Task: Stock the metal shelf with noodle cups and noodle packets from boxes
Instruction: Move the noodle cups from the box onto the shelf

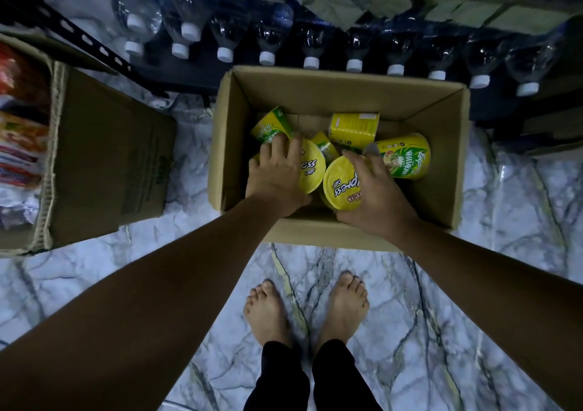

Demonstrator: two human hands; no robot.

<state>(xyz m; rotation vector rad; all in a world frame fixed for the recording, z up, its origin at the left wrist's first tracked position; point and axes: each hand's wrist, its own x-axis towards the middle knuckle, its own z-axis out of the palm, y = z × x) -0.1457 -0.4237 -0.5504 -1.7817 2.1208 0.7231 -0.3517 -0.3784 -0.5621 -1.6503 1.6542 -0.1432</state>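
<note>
Inside the brown cardboard box (441, 145), left hand (277, 174) and right hand (378, 193) fingers each clasp yellow lidded noodle cups (342, 183); the pickup step appears under way, and lifting both clear likely comes next.

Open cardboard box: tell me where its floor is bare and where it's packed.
Bare floor lies between the lying cup and the right wall of the box, and along the far wall right of the back cup. The middle is crowded: left hand and right hand sit on cups packed together there.

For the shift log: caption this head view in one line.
Left hand grips the left noodle cup, right hand the centre noodle cup, inside the cardboard box before water bottles.
</note>
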